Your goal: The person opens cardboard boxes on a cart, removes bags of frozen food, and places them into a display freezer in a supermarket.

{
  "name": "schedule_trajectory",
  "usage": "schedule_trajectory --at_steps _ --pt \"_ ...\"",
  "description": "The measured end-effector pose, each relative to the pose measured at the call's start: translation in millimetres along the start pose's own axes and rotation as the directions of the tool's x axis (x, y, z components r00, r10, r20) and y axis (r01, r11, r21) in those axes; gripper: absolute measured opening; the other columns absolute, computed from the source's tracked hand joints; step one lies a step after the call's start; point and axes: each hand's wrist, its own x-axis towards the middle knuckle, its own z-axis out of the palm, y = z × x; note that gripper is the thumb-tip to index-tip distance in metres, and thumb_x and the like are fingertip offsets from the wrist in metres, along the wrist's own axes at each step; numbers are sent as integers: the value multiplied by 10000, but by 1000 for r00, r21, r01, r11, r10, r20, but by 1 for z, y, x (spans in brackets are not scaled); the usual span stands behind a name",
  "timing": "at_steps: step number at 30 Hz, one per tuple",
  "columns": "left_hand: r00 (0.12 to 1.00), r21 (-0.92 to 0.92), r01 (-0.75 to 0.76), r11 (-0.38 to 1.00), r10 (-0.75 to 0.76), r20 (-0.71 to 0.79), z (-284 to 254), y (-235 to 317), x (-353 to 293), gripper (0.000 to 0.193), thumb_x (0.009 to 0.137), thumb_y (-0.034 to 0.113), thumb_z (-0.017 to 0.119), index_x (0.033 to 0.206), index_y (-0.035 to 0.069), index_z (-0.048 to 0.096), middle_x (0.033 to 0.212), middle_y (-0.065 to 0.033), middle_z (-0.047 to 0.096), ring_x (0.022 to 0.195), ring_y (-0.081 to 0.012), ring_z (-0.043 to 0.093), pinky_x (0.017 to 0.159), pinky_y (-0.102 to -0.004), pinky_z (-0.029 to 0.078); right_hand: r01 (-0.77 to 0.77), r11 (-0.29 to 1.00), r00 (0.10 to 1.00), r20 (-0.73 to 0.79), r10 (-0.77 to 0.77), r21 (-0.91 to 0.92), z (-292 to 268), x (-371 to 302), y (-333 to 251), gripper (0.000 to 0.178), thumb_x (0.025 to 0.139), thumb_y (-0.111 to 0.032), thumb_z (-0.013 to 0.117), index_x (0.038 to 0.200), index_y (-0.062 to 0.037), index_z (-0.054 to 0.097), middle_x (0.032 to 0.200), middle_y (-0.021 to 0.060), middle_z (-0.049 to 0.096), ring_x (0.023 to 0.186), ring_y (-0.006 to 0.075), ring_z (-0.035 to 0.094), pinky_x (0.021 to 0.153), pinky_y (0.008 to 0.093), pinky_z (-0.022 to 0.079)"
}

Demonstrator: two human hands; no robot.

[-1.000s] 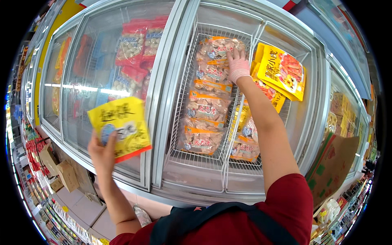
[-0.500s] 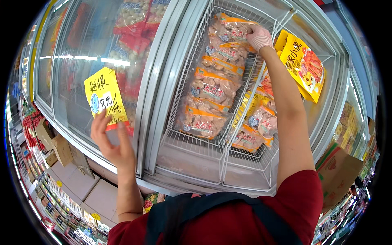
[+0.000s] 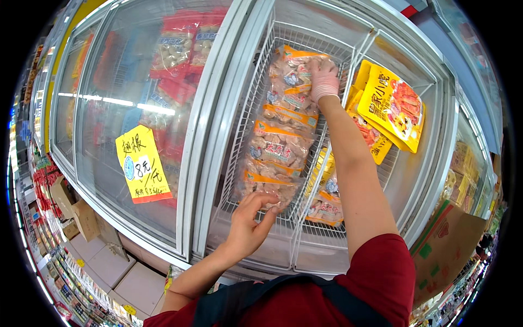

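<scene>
Clear plastic packs of pale frozen meat pieces with orange bands (image 3: 280, 150) lie overlapping in a long row in a white wire basket (image 3: 245, 103) inside a chest freezer. My right hand (image 3: 325, 79), in a pale pink striped glove, rests against the right side of the farthest pack (image 3: 294, 62), its fingers stretched out over the wrapping. At the row's near end, my bare left hand (image 3: 248, 223) curves its fingers and thumb, apart from each other, against the nearest pack (image 3: 269, 191). Neither hand visibly grips a pack.
Right of the wire divider lie yellow packets (image 3: 395, 103) and more orange-banded packs (image 3: 327, 207). A glass lid (image 3: 109, 114) with a yellow paper sign (image 3: 143, 163) covers the freezer's left part. Cardboard (image 3: 447, 245) leans at the right.
My left hand has moved right from above the price sign to the nearest pack. My right hand has come nearer and a little left, still at the farthest pack. The whole view has shifted slightly.
</scene>
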Motion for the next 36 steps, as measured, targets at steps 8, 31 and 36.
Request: schedule_trajectory --at_steps 8,31,36 --pt "949 -266 292 919 -313 -42 3 -24 1 138 905 57 586 1016 -11 628 946 -82 659 798 -124 601 705 -260 484 -97 970 950 312 23 224 -21 20 17 552 610 -258 771 1129 -149 616 1177 168 600 1080 313 602 881 381 513" --pt "987 692 25 722 -128 98 81 -139 66 418 804 344 641 1091 41 628 1171 -164 543 1120 -305 460 989 -483 309 -847 21 508 798 324 531 92 -62 -31 794 673 -350 794 1303 -23 437 1221 166 572 1062 285 583 764 438 521" --pt "991 758 -63 649 -52 127 82 -139 50 354 809 374 615 964 63 681 983 -116 610 1001 -280 510 912 -432 343 -825 -265 370 831 416 500 58 -72 -42 504 686 -247 793 1106 -53 594 997 96 614 841 210 583 617 391 529"
